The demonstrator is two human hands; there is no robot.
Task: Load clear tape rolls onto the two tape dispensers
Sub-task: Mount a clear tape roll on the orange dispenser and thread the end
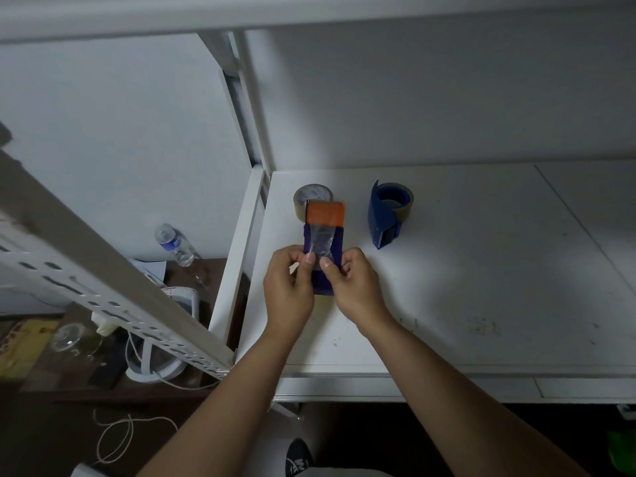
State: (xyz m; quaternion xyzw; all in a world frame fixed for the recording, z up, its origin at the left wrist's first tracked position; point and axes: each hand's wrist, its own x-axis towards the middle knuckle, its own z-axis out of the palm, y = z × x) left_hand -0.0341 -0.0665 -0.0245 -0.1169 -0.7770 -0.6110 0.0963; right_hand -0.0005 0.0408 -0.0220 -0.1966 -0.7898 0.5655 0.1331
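Tape [318, 241]: clear strip, drawn from the roll [311, 197] over the orange flap [325, 215] of the near dispenser [323, 266], which stands on the white shelf [481, 270]. Roll sits at the dispenser's far end, partly hidden behind the flap. You have the strip's free end pinched between thumb and forefinger of your left hand [287, 287] and your right hand [354, 287], both closed around the dispenser's near end; remaining fingers curl under, out of sight. Second dispenser [383, 216], blue, stands to the right of the first, well apart, already carrying a roll.

Handling, as judged: strip is thin, limp, sticky on one face, likely to crease or cling to itself. Hold it by the outer edges, keep it taut and flat. Dispenser body looks rigid and light; steady it at the handle end. Toothed blade not visible; mind it
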